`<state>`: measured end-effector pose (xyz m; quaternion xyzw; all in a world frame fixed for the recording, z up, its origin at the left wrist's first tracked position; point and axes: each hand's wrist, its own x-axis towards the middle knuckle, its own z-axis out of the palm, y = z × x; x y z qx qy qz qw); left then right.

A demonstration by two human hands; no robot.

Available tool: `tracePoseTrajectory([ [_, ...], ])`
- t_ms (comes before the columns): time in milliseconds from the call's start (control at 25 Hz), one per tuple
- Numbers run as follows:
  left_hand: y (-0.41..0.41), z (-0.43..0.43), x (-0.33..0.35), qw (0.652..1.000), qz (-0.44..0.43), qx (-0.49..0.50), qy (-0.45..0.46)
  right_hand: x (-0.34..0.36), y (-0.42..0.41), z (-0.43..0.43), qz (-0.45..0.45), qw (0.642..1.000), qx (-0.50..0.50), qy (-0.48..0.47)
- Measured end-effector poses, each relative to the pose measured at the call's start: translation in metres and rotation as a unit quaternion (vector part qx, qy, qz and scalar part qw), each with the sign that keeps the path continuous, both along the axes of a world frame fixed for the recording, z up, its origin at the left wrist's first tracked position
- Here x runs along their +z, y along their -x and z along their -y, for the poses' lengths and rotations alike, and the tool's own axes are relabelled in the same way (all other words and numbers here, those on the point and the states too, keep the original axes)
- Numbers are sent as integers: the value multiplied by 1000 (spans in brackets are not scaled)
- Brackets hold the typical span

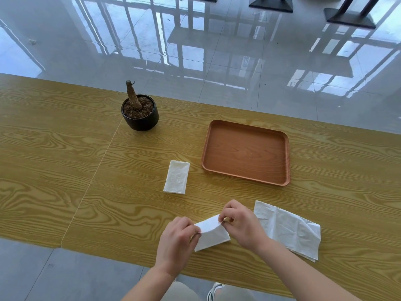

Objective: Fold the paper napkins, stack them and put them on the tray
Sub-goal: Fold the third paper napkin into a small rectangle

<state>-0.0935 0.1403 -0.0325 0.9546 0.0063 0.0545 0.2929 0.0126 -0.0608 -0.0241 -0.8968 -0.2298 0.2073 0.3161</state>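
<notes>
My left hand [178, 237] and right hand [238, 222] both pinch a white, half-folded napkin [211, 234] between them; a folded napkin [176, 177] lies beyond, the tray [245, 153] beyond-right, a creased napkin [288, 229] just right

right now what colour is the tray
Reddish-brown wood grain tray, clearest in the head view.

Both bare forearms enter from the bottom edge of the frame and converge at lower centre. Left hand [178, 236]: back facing up, fingers curled, pinching the left edge of a napkin [211, 234]. Right hand [239, 223]: slightly higher in the frame, fingers curled, pinching the napkin's upper right corner.
</notes>
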Motion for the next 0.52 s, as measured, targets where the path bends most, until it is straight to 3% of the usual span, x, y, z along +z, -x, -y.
tracePoseTrajectory([
  [280, 11, 9, -8, 993, 21, -61, -95, -3, 11, 10, 53, 994, 71, 57],
  [520, 23, 8, -9, 985, -27, -104, -136, -5, 15, 14, 63, 983, 145, 93],
])
